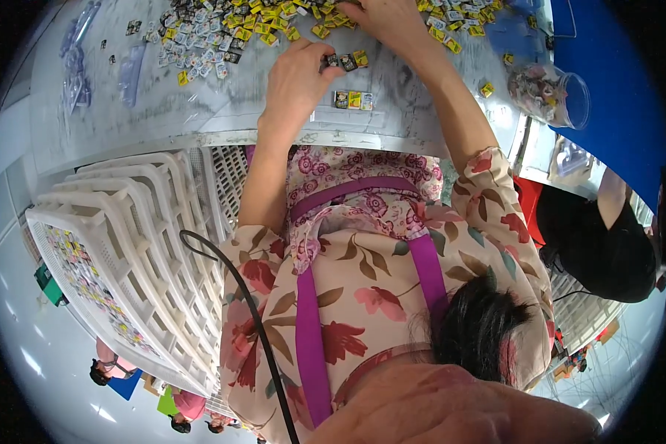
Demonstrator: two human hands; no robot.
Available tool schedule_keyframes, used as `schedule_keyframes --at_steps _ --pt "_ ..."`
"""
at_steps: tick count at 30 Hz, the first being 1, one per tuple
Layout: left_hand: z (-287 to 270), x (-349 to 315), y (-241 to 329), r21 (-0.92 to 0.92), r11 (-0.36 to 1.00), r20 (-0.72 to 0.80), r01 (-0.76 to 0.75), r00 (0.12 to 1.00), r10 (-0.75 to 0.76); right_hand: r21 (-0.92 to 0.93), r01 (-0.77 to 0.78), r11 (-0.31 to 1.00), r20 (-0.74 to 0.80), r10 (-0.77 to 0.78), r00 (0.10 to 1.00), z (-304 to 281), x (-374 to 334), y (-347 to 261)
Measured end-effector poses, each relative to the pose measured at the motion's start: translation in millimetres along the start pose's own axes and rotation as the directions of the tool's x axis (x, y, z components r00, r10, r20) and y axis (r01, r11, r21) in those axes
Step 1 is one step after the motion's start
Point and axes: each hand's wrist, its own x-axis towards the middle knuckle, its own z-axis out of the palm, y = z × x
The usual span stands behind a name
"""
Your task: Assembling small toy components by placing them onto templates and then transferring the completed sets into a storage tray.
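On the grey worktable (222,115), my left hand (298,81) is curled, its thumb and fingertips against a small black printed tile (332,61). In line with that tile lie another black tile (347,62) and a yellow one (360,58). Closer to the table's front edge sits a short row of three tiles (354,100), dark, yellow and whitish, side by side. My right hand (394,26) reaches to the far edge of the view, over a loose pile of yellow, black and white tiles (263,22). Its fingertips are mostly cut off by the picture's edge.
A clear plastic jar (551,95) with small pieces lies on its side at the right. Clear plastic strips (131,74) rest at the left. White plastic crates (126,244) are stacked below left. A person in black (596,237) sits at the right.
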Motion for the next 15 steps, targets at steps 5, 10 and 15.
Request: schedule_keyframes --at_steps 5,10,15 --pt "-9.8 10.7 -17.2 -0.091 0.995 -0.052 0.04 0.998 -0.045 -0.174 0.038 0.984 0.061 -0.028 0.998 13.7 7.2 9.0" --pt "-10.6 46.8 -43.7 0.143 0.98 -0.343 -0.14 0.922 0.182 -0.261 0.105 0.96 0.015 -0.104 0.994 15.7 8.6 6.1" --pt "-14.4 56.0 -12.8 0.087 0.994 -0.294 -0.068 0.951 0.091 -0.265 0.071 0.962 -0.021 -0.079 0.997 20.1 8.9 12.9"
